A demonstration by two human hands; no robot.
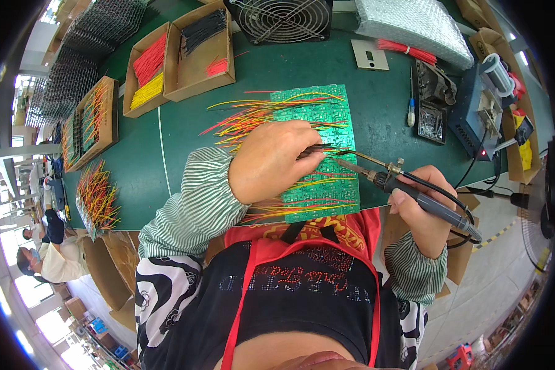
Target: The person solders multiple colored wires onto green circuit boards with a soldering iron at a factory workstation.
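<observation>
A green circuit board panel (341, 117) lies on the table in front of me, with rows of red, yellow and black wires (243, 120) reaching out over its left edge. Above its middle, my left hand (274, 159) pinches black wires (313, 150), their ends pointing right at the board. My right hand (420, 213) grips the grey handle of a soldering iron (436, 208) from the right side. The iron's tip meets the board area just beside my left fingertips, together with a thin metal feed tube (370, 160) fixed to the iron. The exact contact point is too small to make out.
Cardboard boxes of cut wires (200, 74) stand at the back left, a wire bundle (98, 197) at the left edge. A fan (282, 18) sits at the back. To the right are a screwdriver (411, 111), a black tray (433, 120) and a soldering station (475, 117) with a solder spool.
</observation>
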